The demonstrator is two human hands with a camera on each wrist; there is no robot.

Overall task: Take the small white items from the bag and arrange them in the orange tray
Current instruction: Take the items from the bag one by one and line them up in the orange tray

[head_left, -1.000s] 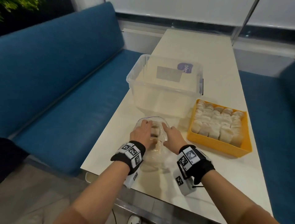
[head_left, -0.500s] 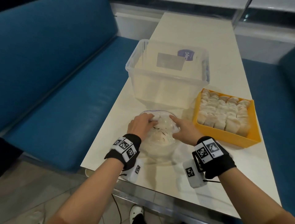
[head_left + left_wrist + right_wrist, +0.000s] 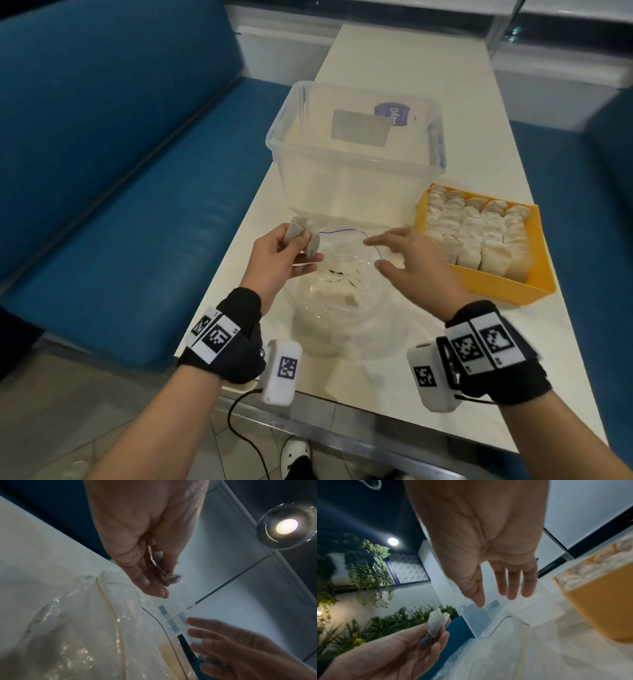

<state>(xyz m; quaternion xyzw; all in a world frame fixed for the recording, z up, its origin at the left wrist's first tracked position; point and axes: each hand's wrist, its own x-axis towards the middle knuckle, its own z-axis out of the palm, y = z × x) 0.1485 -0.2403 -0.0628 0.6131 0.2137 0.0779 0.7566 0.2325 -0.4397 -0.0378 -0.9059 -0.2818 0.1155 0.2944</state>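
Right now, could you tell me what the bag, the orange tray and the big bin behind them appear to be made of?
Bag: thin clear plastic film, glossy, by its crinkles and glints. Orange tray: apparently rigid moulded plastic, opaque, smooth and matte, with straight thin walls. Big bin: translucent, slightly frosted hard plastic; the label shows through its wall.

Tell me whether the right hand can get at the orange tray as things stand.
Probably yes: the right hand is open and empty, just beside the orange tray, with nothing between them.
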